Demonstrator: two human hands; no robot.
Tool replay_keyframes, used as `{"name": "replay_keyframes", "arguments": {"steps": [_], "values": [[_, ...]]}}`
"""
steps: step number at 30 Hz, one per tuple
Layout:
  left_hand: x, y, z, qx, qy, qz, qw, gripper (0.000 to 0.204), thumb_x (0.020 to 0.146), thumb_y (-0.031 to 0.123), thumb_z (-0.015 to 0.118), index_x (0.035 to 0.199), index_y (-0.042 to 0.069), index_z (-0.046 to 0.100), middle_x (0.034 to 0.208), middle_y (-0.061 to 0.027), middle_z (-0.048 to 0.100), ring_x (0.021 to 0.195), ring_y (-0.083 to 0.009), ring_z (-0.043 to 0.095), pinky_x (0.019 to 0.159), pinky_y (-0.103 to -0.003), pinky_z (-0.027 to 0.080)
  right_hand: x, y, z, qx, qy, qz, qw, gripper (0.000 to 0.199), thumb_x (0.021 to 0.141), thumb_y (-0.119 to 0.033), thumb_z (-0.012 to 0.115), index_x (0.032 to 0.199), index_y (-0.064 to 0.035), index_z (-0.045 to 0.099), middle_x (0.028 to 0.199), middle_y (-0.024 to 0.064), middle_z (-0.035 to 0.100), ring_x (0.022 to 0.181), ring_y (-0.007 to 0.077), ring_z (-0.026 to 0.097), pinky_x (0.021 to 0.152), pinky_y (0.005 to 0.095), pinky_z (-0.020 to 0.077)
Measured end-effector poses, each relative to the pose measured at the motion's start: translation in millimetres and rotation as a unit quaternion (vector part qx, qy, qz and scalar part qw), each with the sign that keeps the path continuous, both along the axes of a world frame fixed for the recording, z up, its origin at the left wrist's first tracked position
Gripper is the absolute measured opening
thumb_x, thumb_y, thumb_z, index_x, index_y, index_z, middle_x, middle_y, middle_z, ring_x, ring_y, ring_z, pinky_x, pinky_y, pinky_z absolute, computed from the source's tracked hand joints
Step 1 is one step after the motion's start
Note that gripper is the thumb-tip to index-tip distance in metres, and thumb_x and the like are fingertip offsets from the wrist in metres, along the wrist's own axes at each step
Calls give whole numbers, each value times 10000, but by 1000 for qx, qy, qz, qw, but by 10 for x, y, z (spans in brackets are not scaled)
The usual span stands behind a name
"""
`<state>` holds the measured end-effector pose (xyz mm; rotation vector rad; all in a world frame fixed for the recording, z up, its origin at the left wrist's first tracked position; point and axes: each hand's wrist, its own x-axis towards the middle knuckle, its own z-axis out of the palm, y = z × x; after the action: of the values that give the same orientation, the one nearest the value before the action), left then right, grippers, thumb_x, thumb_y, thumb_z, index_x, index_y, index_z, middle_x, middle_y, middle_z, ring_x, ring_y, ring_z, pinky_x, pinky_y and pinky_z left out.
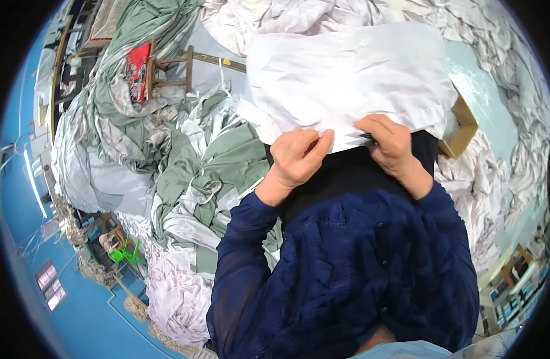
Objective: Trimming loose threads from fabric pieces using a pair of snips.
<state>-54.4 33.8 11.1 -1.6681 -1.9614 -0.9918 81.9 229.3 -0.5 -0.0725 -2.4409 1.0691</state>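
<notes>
Pinching the near edge of a white cloth (353,78), the left hand (299,157) and right hand (390,143) are gripping it closed; it looks light, soft and limp, spreading away above them, green fabric (221,161) lying leftward.

Heaps of green-grey cloth (191,173) (crumpled) surround a wooden stool (170,69) and cardboard box (463,128).

A plain white cloth (353,75) lies over a black lap (347,173), beside grey-green fabric heaps (221,161) and navy sleeves (242,263).
</notes>
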Motion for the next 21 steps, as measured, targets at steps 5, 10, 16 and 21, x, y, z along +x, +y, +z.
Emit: {"name": "replay_keyframes", "arguments": {"steps": [5, 10, 16, 21], "values": [[-150, -270, -126, -8, 9, 112, 994, 348, 651, -54, 646, 963, 65, 743, 769, -59, 615, 592, -225, 605, 507, -326, 467, 112, 203, 212, 52, 43, -68, 995, 502, 544, 138, 513, 980, -8, 715, 856, 168, 683, 755, 320, 678, 639, 336, 526], [-413, -652, -257, -74, 12, 223, 972, 381, 657, -70, 621, 992, 61, 747, 757, -80, 639, 611, -262, 622, 533, -352, 487, 251, 472, 261, 68, 26, -153, 986, 520, 600, 190, 488, 1017, -16, 720, 866, 140, 689, 766, 244, 684, 663, 280, 509], [-381, -862, -305, -70, 25, 259, 963, 402, 648, -82, 615, 1005, 48, 748, 777, -93, 662, 648, -271, 643, 570, -360, 509, 319, 642, 96, 76, 35, -189, 978, 506, 644, 206, 493, 1040, -9, 724, 895, 119, 704, 802, 205, 686, 728, 254, 512], [-280, -937, -275, -38, 36, 267, 962, 385, 650, -114, 608, 989, 15, 738, 880, -125, 707, 727, -287, 680, 634, -354, 539, 380, 665, -50, 62, 35, -199, 977, 497, 658, 216, 476, 1031, 3, 726, 928, 129, 718, 847, 213, 703, 764, 259, 524]]}}
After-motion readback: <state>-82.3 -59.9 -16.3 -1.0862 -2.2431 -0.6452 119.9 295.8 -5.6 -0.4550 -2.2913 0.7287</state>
